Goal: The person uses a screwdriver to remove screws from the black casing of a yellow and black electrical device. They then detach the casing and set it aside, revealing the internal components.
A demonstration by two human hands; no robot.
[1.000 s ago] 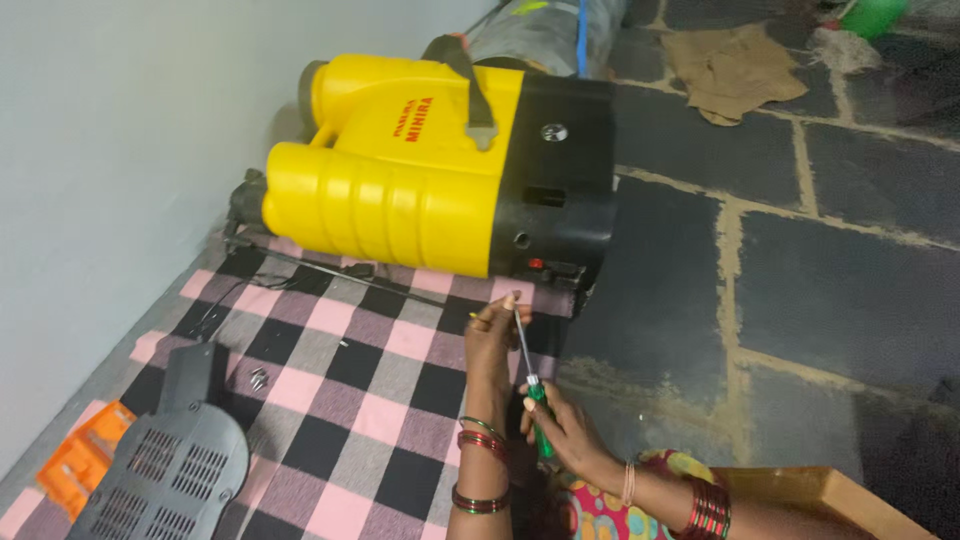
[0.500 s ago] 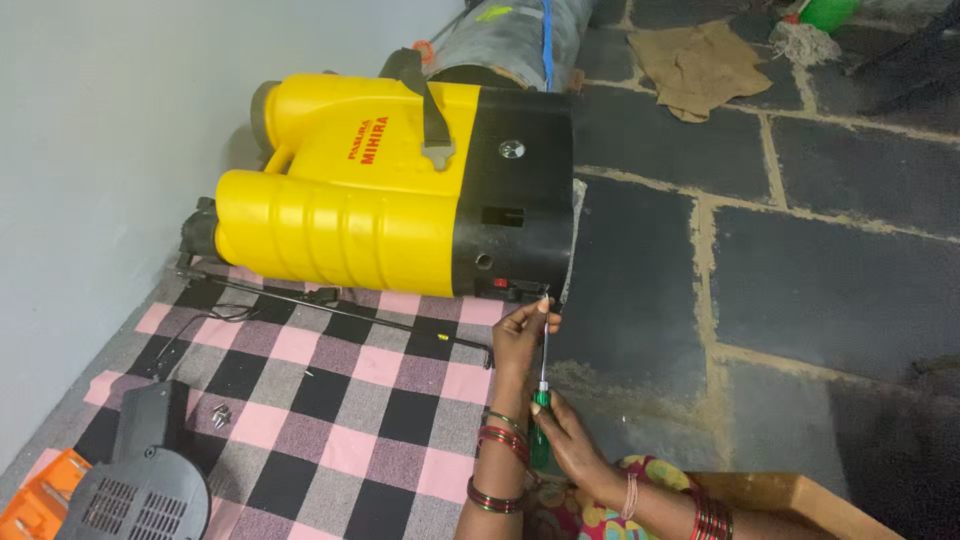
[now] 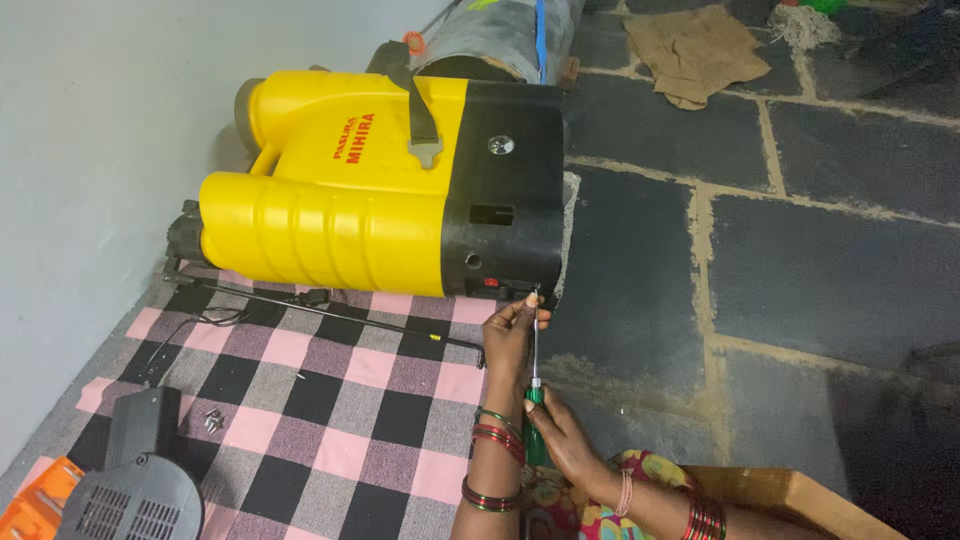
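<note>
Nearest, right hand [image 3: 562,440] closed around the green handle of a screwdriver [image 3: 535,385], bangles on the wrist; left hand [image 3: 507,335] just beyond, fingertips pinched on the shaft near its tip. The tip meets the lower corner of the black base of a yellow tank sprayer [image 3: 380,200], lying on its side at the edge of a pink-and-black checked cloth [image 3: 330,420]. Beyond, dark stone floor [image 3: 800,250], a crumpled brown rag [image 3: 695,50].

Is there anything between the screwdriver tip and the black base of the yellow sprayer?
Nothing visible. The screwdriver tip already sits at the lower corner of the black base, steadied by the left hand; the right hand grips the handle.
</note>
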